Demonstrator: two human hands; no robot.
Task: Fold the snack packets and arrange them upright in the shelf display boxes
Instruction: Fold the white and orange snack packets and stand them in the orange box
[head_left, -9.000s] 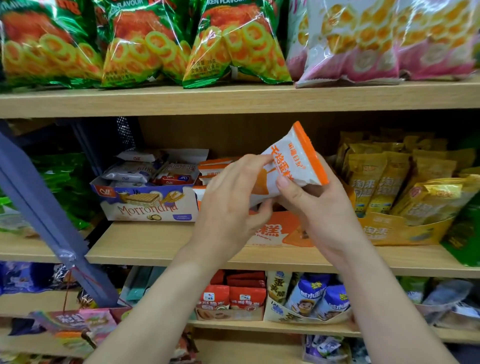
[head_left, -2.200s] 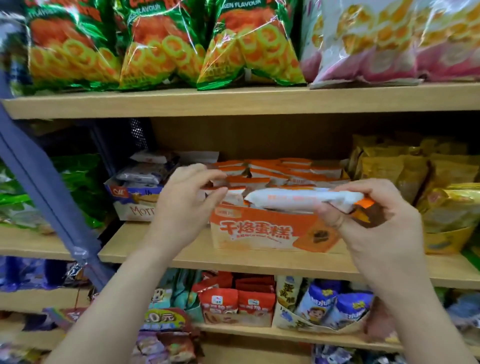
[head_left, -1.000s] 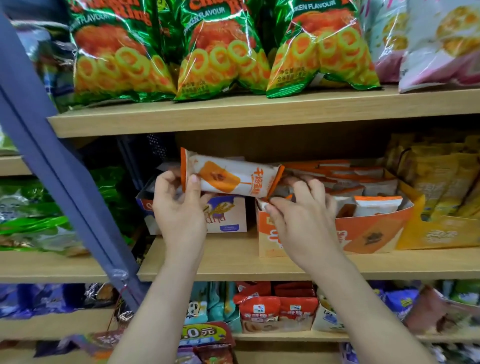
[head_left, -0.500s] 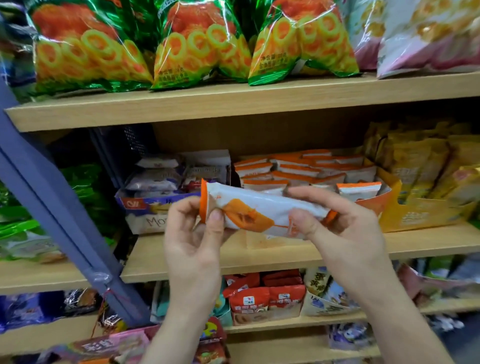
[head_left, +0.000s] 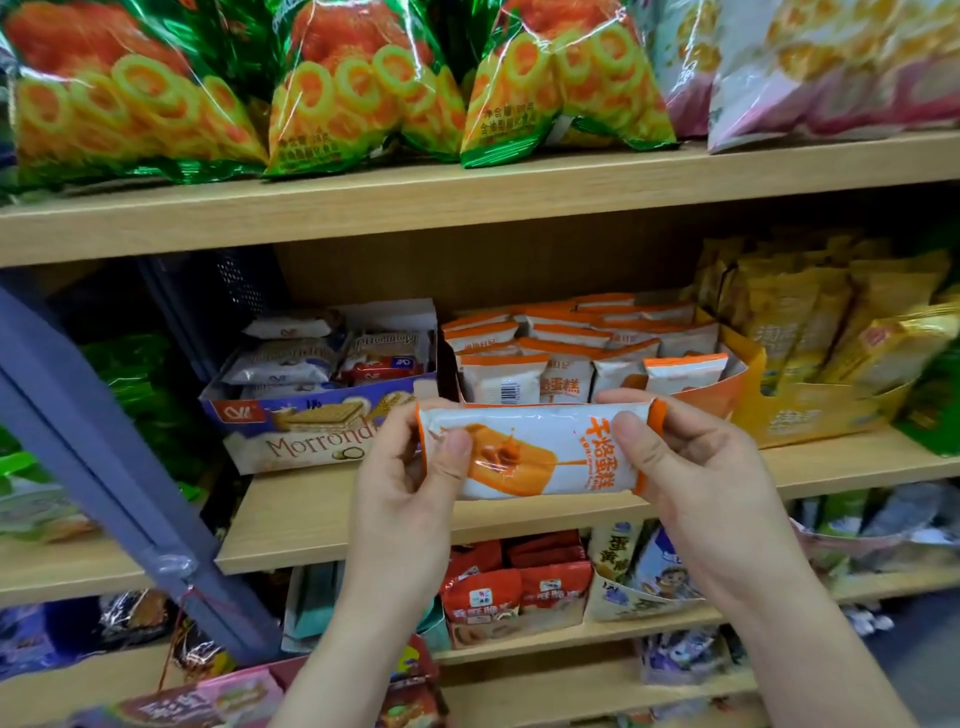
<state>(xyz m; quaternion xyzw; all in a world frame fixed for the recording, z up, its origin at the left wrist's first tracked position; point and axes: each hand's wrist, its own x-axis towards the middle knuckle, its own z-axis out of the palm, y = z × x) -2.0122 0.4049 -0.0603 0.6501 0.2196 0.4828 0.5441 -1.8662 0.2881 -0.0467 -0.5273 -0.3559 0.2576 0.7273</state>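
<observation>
Gripping the packet (head_left: 530, 452) by its 2 orange ends with left hand (head_left: 400, 483) and right hand (head_left: 691, 467). Probably light, soft and slick; best pinched at the flat seals, not mid-body.

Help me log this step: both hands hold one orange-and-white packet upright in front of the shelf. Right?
Not upright. The head view shows the left hand and right hand holding the packet sideways, in front of the shelf.

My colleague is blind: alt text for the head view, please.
The left hand and right hand pinch a white-and-orange cake packet sideways by its ends, before an orange display box of upright matching packets. A wafer box sits left of it.
</observation>
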